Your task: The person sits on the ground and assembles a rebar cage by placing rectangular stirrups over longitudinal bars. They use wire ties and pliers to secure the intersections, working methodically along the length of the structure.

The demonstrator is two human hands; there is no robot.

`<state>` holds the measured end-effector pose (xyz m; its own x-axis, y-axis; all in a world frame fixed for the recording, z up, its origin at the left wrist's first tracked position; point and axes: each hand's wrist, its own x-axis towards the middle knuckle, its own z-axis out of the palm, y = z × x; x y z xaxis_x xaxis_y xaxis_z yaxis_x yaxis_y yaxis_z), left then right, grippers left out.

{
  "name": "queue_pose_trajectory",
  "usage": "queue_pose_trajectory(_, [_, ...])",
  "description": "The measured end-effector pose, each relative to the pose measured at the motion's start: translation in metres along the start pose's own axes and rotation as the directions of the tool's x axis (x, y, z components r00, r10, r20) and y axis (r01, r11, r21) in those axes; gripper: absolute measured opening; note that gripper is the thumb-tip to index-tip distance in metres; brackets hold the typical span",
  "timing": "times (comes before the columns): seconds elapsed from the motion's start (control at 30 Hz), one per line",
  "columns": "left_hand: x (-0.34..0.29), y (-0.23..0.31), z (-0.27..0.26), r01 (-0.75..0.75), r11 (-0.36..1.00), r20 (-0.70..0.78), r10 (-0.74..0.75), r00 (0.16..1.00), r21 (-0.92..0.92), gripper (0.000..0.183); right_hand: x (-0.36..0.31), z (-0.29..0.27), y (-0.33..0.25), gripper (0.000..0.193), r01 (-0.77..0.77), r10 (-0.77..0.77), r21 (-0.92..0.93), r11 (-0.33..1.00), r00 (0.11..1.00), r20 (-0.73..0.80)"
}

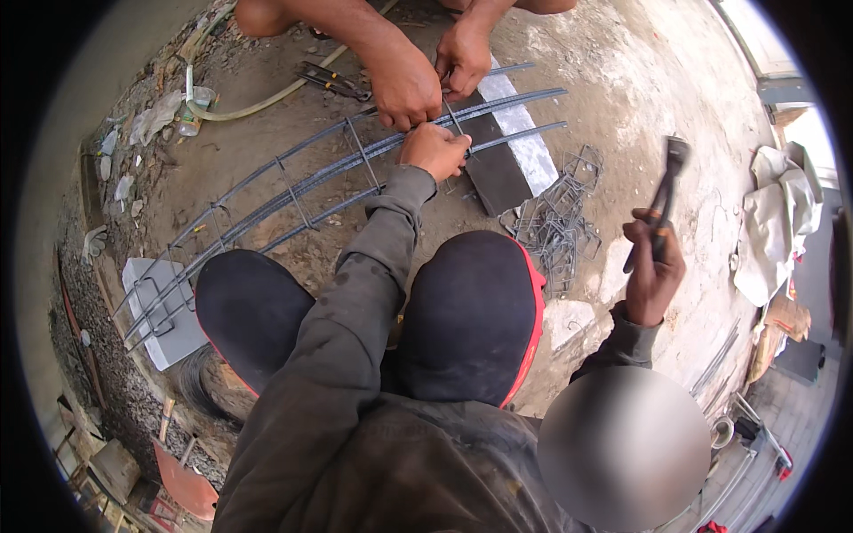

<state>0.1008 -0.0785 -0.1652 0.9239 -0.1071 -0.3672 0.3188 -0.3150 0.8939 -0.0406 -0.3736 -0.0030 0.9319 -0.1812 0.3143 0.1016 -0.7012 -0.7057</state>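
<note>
My left hand (434, 151) is closed at the rebar cage (293, 191), its fingers pinching a thin wire stirrup (453, 114) that crosses the long bars. My right hand (654, 274) is raised off to the right, wrapped round the handles of a pair of pincers (665, 191) with dark jaws pointing up and away. Across from me, a co-worker's two hands (407, 87) work at the same bars, right beside my left hand. The cage's right part lies over a dark and pale block (498, 164), its left end over a pale block (169, 342).
A heap of bent wire stirrups (560, 226) lies right of the block. Another pair of pliers (333, 82) and a hose (240, 114) lie on the dirt beyond the cage. Loose tie wire (209, 386) and a trowel (185, 475) are at lower left; a pale sack (777, 222) is far right.
</note>
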Motion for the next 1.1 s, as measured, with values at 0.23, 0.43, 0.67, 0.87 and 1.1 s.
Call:
queue_pose_trajectory(0.23, [0.006, 0.005, -0.001, -0.014, 1.0, -0.028, 0.014, 1.0, 0.016, 0.041, -0.016, 0.105, 0.023, 0.018, 0.232, -0.037, -0.329, 0.915, 0.863, 0.504])
queue_pose_trajectory(0.43, [0.012, -0.003, -0.001, -0.057, 0.998, -0.049, 0.058, 0.997, 0.018, 0.038, -0.003, 0.124, 0.04, 0.023, 0.224, 0.038, -0.346, 0.911, 0.79, 0.612])
queue_pose_trajectory(0.67, [0.017, -0.013, 0.003, -0.117, 0.989, -0.107, 0.127, 0.986, 0.094, 0.039, 0.02, 0.119, 0.015, 0.033, 0.338, 0.087, -0.413, 0.846, 0.676, 0.732])
queue_pose_trajectory(0.87, [0.016, -0.015, 0.007, -0.14, 0.972, -0.174, 0.173, 0.969, 0.189, 0.038, 0.024, 0.126, 0.013, 0.043, 0.288, 0.126, -0.422, 0.86, 0.681, 0.722])
queue_pose_trajectory(1.1, [0.014, -0.011, 0.004, -0.114, 0.978, -0.155, 0.142, 0.978, 0.174, 0.041, 0.006, 0.136, 0.01, 0.048, -0.231, 0.195, -0.068, 0.971, 0.589, 0.785])
